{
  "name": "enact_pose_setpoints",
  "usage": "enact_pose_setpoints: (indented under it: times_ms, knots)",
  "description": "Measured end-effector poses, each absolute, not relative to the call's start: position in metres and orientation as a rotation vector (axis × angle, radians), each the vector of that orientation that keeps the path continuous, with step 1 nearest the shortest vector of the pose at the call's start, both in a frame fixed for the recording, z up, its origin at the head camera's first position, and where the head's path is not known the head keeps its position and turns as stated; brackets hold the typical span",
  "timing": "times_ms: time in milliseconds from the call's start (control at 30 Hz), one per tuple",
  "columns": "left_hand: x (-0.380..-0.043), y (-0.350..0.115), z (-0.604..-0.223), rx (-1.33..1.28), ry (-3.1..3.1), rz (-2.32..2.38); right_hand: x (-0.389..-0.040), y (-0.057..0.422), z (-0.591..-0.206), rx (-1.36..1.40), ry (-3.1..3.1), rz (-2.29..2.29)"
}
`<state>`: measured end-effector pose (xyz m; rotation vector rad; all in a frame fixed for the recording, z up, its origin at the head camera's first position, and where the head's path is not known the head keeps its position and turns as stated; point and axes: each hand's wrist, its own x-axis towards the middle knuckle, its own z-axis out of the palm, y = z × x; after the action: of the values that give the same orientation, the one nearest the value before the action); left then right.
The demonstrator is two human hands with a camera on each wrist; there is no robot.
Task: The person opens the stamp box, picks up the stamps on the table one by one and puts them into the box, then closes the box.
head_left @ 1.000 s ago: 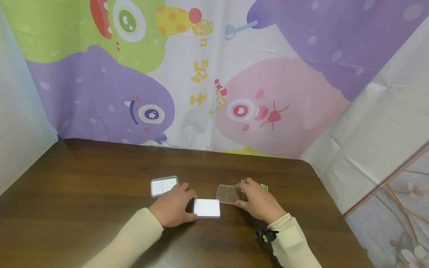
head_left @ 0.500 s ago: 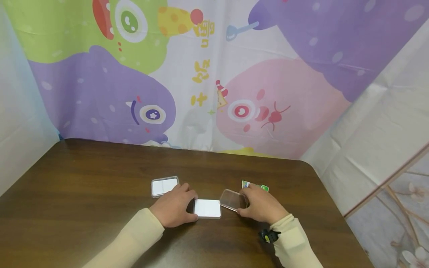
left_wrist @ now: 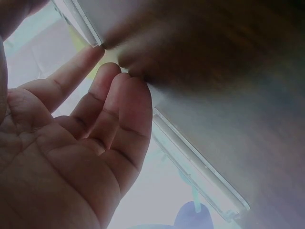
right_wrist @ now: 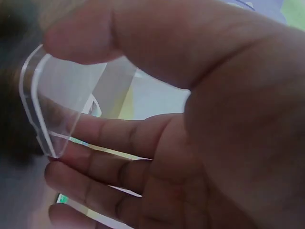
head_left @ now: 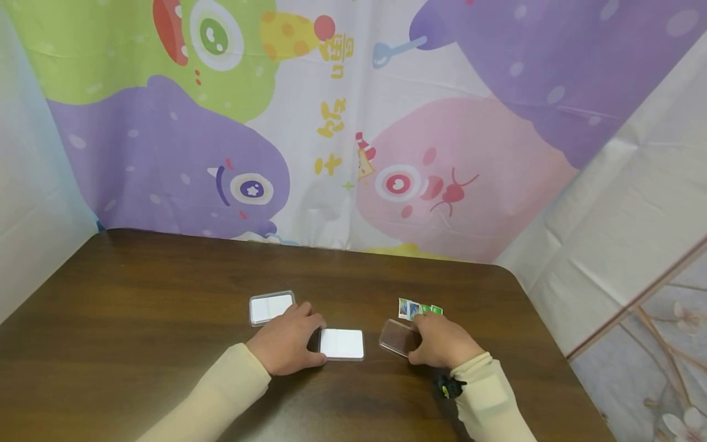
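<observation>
My left hand [head_left: 288, 339] pinches the left end of a clear plastic case [head_left: 342, 344] between thumb and index finger. A white card stack fills the case, which lies flat on the table. In the left wrist view the case's edge [left_wrist: 80, 23] meets the index fingertip, and the other fingers rest on the tabletop. To the right, my right hand [head_left: 446, 341] grips a clear lid [head_left: 395, 337] by its right part, thumb on the near edge and fingers on the far edge. The lid [right_wrist: 66, 90] shows tilted in the right wrist view, with nothing in it.
A second clear case [head_left: 270, 307] with white contents lies beyond my left hand; its side [left_wrist: 200, 167] shows in the left wrist view. Several colourful cards [head_left: 410, 309] lie just beyond my right hand. A cartoon-printed cloth [head_left: 320, 202] hangs behind the brown table [head_left: 182, 270].
My right hand has moved the lid rightward, away from the case, and turned it. More of the colourful cards now shows. My left hand has stayed on the case.
</observation>
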<state>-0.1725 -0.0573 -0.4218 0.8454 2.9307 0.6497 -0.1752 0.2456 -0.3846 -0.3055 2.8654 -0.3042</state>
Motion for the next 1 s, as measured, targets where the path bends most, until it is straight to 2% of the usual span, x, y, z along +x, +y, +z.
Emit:
enact_pose_setpoints:
  times_ms: [1000]
  knots:
    - [-0.1729, -0.0574, -0.4224, 0.874, 2.938, 0.658, -0.1757, 0.2500, -0.3839, -0.169, 2.859, -0.185]
